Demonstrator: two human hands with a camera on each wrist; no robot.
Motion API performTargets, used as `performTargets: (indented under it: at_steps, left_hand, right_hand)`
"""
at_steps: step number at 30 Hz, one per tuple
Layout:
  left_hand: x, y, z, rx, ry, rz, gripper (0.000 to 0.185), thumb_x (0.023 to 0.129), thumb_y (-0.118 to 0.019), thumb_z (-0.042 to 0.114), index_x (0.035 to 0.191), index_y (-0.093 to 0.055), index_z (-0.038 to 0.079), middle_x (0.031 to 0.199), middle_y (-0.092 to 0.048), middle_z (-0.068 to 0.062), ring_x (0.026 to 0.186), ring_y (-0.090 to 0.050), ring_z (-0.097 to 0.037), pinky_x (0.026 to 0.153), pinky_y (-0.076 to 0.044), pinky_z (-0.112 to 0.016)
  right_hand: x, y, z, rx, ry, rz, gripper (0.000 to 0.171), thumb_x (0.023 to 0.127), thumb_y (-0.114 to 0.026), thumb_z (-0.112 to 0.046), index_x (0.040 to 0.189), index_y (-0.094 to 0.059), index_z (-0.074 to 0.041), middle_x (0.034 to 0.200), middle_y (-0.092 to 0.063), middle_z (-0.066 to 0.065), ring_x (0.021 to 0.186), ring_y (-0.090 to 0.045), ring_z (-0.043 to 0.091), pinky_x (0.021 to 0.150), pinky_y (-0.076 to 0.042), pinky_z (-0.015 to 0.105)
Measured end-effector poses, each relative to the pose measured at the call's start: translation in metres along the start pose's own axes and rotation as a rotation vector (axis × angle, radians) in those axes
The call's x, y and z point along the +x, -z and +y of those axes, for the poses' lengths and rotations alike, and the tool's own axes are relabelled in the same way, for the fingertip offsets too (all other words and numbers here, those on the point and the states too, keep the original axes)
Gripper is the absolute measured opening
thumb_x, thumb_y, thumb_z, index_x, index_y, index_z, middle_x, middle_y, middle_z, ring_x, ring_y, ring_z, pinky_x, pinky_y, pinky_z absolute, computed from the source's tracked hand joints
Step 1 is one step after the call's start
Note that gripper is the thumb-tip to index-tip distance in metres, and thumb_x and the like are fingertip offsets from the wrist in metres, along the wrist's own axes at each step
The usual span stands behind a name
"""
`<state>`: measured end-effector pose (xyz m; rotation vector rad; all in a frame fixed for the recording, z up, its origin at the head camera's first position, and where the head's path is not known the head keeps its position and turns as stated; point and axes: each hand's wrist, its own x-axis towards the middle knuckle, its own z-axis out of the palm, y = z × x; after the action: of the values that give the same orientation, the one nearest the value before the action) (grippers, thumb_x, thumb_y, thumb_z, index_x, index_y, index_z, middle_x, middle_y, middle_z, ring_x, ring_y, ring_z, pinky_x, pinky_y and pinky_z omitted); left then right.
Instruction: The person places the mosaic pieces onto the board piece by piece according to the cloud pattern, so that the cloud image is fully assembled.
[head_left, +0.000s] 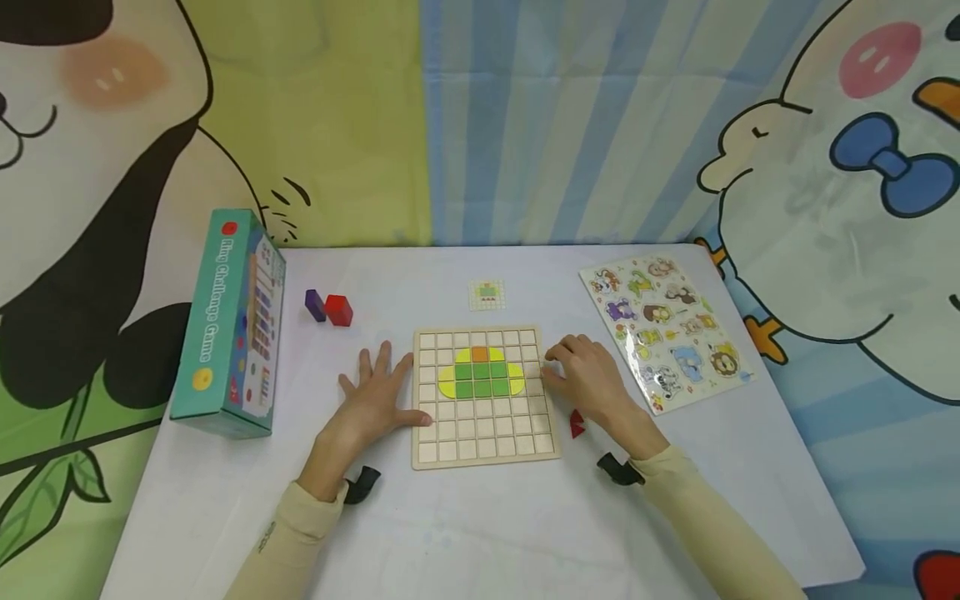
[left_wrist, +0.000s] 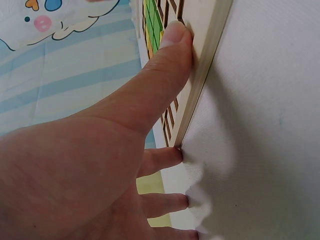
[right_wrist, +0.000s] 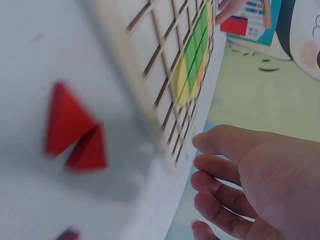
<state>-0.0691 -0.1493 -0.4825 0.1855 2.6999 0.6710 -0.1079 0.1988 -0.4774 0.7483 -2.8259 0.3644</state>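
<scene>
A wooden grid board (head_left: 486,442) lies in the middle of the white table. Green (head_left: 482,379), yellow (head_left: 447,382) and one orange piece (head_left: 480,353) fill its upper middle cells. My left hand (head_left: 375,392) lies flat on the table with fingers spread. Its thumb (left_wrist: 172,45) presses the board's left edge (left_wrist: 207,60). My right hand (head_left: 577,375) rests at the board's right edge, its fingers (right_wrist: 225,165) loosely curled and holding nothing. Two red triangular pieces (right_wrist: 75,130) lie on the table under that wrist, next to the board (right_wrist: 150,65).
A teal game box (head_left: 232,325) stands at the left. A purple and a red block (head_left: 328,307) sit beside it. A small pattern card (head_left: 487,294) lies behind the board. An animal peg puzzle (head_left: 667,329) lies at the right. Cartoon cloth hangs behind the table.
</scene>
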Motion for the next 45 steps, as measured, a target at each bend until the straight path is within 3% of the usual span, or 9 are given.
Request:
performTargets:
  at_steps: [13, 23, 34, 38, 45]
  left_hand:
    - [-0.002, 0.001, -0.002, -0.005, 0.017, -0.006, 0.113, 0.073, -0.088, 0.049, 0.160, -0.028, 0.006, 0.166, -0.003, -0.032, 0.148, 0.004, -0.064, 0.102, -0.003, -0.089]
    - [-0.002, 0.002, -0.003, -0.003, 0.017, -0.004, 0.114, 0.073, -0.087, 0.050, 0.160, -0.028, 0.006, 0.167, -0.003, -0.032, 0.148, 0.004, -0.064, 0.102, -0.003, -0.089]
    - [0.001, 0.002, -0.002, 0.012, 0.016, -0.002, 0.114, 0.073, -0.087, 0.052, 0.160, -0.029, 0.007, 0.167, -0.004, -0.032, 0.148, 0.003, -0.063, 0.102, -0.004, -0.089]
    - [0.002, 0.001, -0.002, 0.026, 0.015, -0.002, 0.114, 0.073, -0.087, 0.053, 0.160, -0.029, 0.008, 0.167, -0.005, -0.031, 0.149, 0.002, -0.063, 0.102, -0.005, -0.089]
    - [0.001, 0.001, 0.002, 0.004, 0.013, -0.019, 0.114, 0.073, -0.088, 0.050, 0.160, -0.028, 0.008, 0.167, -0.003, -0.030, 0.149, 0.004, -0.063, 0.103, -0.003, -0.088]
  right_hand:
    - [-0.052, 0.012, 0.040, -0.010, -0.080, -0.003, 0.021, 0.081, -0.084, -0.020, 0.094, -0.077, -0.004, 0.091, -0.072, 0.009, 0.083, -0.066, 0.028, 0.069, -0.055, 0.043]
    - [-0.078, 0.013, 0.046, -0.041, -0.073, -0.002, 0.028, 0.073, -0.091, -0.025, 0.087, -0.076, -0.005, 0.084, -0.071, 0.007, 0.076, -0.065, 0.026, 0.065, -0.055, 0.039]
    - [-0.092, 0.011, 0.045, -0.005, -0.208, -0.064, 0.025, 0.078, -0.088, -0.025, 0.090, -0.076, -0.007, 0.088, -0.070, 0.005, 0.079, -0.063, 0.023, 0.067, -0.053, 0.037]
    - [-0.092, 0.011, 0.045, -0.010, -0.190, -0.046, 0.022, 0.078, -0.088, -0.023, 0.088, -0.076, -0.007, 0.086, -0.069, 0.004, 0.078, -0.061, 0.021, 0.066, -0.051, 0.036]
    - [-0.087, 0.011, 0.046, -0.031, -0.079, 0.043, 0.017, 0.075, -0.086, -0.017, 0.080, -0.075, -0.007, 0.078, -0.070, 0.004, 0.072, -0.063, 0.022, 0.062, -0.052, 0.036]
